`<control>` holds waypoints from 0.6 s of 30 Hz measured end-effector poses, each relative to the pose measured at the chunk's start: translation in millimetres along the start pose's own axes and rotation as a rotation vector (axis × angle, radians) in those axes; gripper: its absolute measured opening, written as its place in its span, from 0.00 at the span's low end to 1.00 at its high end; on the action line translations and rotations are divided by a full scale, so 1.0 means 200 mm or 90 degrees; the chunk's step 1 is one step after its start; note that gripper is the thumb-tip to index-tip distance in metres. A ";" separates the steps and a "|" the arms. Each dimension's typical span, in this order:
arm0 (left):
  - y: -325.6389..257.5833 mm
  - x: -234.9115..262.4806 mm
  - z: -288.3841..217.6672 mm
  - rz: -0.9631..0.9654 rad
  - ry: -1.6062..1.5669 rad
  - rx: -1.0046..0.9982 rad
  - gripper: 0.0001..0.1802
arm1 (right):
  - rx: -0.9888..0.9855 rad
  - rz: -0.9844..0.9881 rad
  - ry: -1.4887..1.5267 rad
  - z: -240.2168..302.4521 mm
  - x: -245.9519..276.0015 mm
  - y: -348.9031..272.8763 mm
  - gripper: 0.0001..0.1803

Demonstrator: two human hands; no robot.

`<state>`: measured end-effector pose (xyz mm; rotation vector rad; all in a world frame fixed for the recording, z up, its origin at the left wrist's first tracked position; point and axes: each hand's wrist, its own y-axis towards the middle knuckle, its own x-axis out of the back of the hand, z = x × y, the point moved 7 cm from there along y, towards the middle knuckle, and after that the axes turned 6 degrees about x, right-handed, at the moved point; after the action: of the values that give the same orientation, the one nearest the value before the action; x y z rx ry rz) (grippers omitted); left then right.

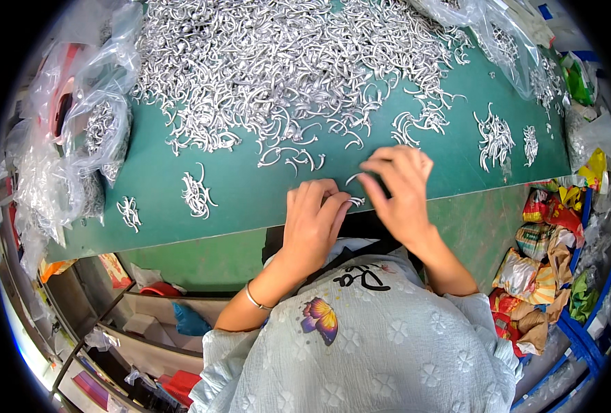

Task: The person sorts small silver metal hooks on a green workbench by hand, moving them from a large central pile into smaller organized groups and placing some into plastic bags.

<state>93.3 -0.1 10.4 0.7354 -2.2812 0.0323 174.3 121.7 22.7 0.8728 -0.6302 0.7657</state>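
Observation:
At the near edge of the table my left hand (312,212) is closed, thumb and fingertips pinched on a few small curved silver metal pieces (356,202). Just right of it, my right hand (400,194) hovers with thumb and fingers apart, slightly blurred. A single curved piece (351,179) shows by its thumb tip; whether they touch is unclear. Beyond both hands spreads a large heap of the same curved pieces (271,69). Several loose ones (292,155) lie between the heap and my left hand.
Small piles lie left (197,194), far left (129,213) and right (495,140) on the green table (250,189). Clear plastic bags (99,89) crowd its left end; another bag (508,48) lies far right. Colourful packages (526,275) stand right, wooden shelving (161,316) lower left.

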 end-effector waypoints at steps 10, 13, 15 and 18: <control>0.00 0.01 0.01 0.000 0.002 0.007 0.13 | 0.014 0.061 0.029 0.00 0.03 0.01 0.13; 0.00 0.01 0.00 0.000 0.010 0.018 0.13 | 0.043 0.077 -0.006 0.01 0.00 -0.01 0.11; 0.00 0.03 0.01 -0.003 0.018 0.026 0.13 | 0.034 0.060 -0.043 -0.03 0.03 -0.03 0.11; -0.02 0.03 0.02 -0.019 0.024 0.025 0.12 | -0.014 0.012 -0.131 -0.15 0.17 -0.11 0.12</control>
<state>87.8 -7.2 10.8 0.7821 -2.2388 0.0763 217.6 147.9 24.1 0.9342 -0.8282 0.6901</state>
